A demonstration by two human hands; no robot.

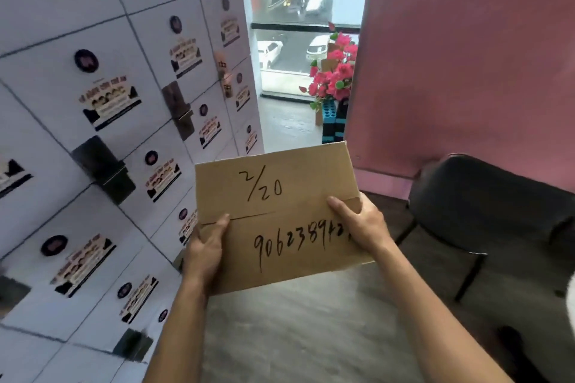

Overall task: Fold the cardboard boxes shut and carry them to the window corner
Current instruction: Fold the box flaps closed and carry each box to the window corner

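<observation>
Gripping cardboard box (277,218) at both ends, left hand (207,246) and right hand (361,224) fingers curled over edges, flaps closed, long axis left-right, far edge toward window (306,25).

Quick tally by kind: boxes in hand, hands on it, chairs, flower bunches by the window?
Cardboard box, flaps folded shut: 1
Hands in a grip on it: 2, left hand and right hand
Black chair: 1
Pink flower bunch: 1
Total: 5
</observation>
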